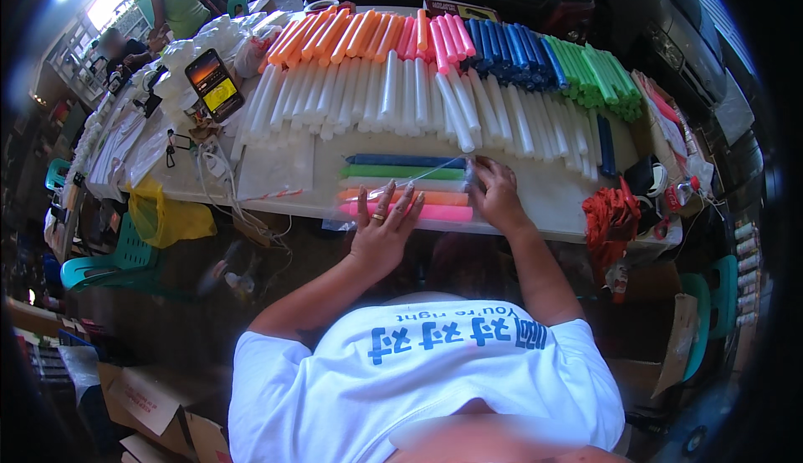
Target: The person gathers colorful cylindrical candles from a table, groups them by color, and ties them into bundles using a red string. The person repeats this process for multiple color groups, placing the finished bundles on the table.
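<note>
A row of candles lies side by side in a clear plastic bag (335, 223) at the table's near edge. From far to near they are a blue candle (393, 160), a green candle (431, 173), a white candle (360, 184), an orange candle (439, 199) and a pink candle (443, 213). My left hand (381, 233) rests with spread fingers on the near candles, toward their left end. At the right ends, my right hand (498, 191) has its fingers bent on the bag's edge; its fingertips are partly hidden.
Behind lie piles of white candles (351, 95), orange candles (335, 36), blue candles (510, 53) and green candles (598, 78). A phone (214, 86) stands at left near cables. A yellow bag (167, 216) hangs off the front edge; red plastic (609, 216) lies at right.
</note>
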`<state>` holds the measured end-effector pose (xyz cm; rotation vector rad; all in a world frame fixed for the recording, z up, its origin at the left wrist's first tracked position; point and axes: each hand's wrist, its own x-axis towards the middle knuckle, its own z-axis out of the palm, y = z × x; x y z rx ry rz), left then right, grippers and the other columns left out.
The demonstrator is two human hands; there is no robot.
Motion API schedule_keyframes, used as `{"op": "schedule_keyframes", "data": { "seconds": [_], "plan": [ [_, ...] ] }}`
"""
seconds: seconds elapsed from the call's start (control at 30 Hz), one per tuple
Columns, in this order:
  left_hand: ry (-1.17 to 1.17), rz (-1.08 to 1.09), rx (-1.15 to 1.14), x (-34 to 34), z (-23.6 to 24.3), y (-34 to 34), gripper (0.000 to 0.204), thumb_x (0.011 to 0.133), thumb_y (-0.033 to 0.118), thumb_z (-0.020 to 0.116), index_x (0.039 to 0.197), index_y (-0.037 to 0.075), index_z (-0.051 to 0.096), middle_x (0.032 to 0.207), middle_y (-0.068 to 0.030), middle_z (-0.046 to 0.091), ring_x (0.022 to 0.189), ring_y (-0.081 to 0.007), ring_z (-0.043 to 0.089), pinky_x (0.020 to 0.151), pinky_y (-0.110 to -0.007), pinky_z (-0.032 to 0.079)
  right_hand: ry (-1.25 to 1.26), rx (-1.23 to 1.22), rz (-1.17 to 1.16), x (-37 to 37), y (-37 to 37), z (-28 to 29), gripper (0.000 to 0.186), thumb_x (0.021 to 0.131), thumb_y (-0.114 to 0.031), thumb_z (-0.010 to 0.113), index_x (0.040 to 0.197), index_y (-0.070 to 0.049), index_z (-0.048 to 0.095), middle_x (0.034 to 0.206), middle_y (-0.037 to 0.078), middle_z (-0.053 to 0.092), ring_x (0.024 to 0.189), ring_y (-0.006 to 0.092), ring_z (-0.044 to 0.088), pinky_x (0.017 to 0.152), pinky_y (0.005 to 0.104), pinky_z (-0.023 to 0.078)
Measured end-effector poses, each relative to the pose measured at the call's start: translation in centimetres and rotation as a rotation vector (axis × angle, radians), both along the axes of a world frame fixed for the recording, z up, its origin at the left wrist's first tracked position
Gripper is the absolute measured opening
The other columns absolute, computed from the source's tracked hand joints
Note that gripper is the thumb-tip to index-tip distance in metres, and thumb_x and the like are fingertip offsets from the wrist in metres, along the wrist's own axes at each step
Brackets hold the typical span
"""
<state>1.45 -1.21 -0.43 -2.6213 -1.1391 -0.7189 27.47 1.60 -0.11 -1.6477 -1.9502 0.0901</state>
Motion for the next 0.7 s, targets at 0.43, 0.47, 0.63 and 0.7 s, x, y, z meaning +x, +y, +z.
{"op": "schedule_keyframes", "data": {
  "seconds": [0.43, 0.47, 0.63, 0.7],
  "plan": [
    [-0.047, -0.085, 0.053, 0.0, -0.3, 1.9, 0.054, 0.078, 0.007, 0.057, 0.131, 0.013, 0.053, 0.138, -0.0107, 0.047, 0.131, -0.0313, 0.041, 0.111, -0.055, 0.022, 0.122, 0.158, -0.022, 0.7, -0.1, -0.2, 0.03, 0.086, -0.015, 0.06, 0.115, -0.012, 0.064, 0.121, 0.016, 0.058, 0.118, 0.0318, 0.049, 0.099, 0.0446, 0.035],
    [-0.07, -0.083, 0.069, 0.2, -0.3, 2.0, 0.052, 0.077, 0.007, 0.058, 0.129, 0.013, 0.056, 0.135, -0.0105, 0.05, 0.129, -0.0304, 0.044, 0.11, -0.051, 0.026, 0.171, 0.2, -0.059, 1.0, -0.5, 0.0, 0.027, 0.085, -0.015, 0.061, 0.112, -0.01, 0.065, 0.117, 0.015, 0.059, 0.114, 0.0315, 0.051, 0.097, 0.0439, 0.037],
    [-0.21, -0.185, 0.096, 0.4, -0.4, 1.9, 0.033, 0.074, 0.008, 0.06, 0.107, 0.008, 0.063, 0.109, -0.0076, 0.058, 0.105, -0.0267, 0.055, 0.094, -0.042, 0.042, 0.263, 0.175, -0.144, 1.9, -3.8, 0.9, 0.017, 0.083, -0.015, 0.065, 0.097, -0.007, 0.068, 0.104, 0.011, 0.063, 0.101, 0.0305, 0.057, 0.093, 0.044, 0.038],
    [-0.235, -0.221, 0.107, 0.4, -0.5, 1.8, 0.027, 0.074, 0.008, 0.06, 0.101, 0.006, 0.063, 0.102, -0.0071, 0.058, 0.098, -0.026, 0.056, 0.089, -0.041, 0.044, 0.192, 0.052, -0.165, 1.8, -5.0, 1.2, 0.016, 0.082, -0.017, 0.067, 0.093, -0.006, 0.069, 0.102, 0.011, 0.063, 0.101, 0.03, 0.056, 0.093, 0.0453, 0.037]
  ]
}}
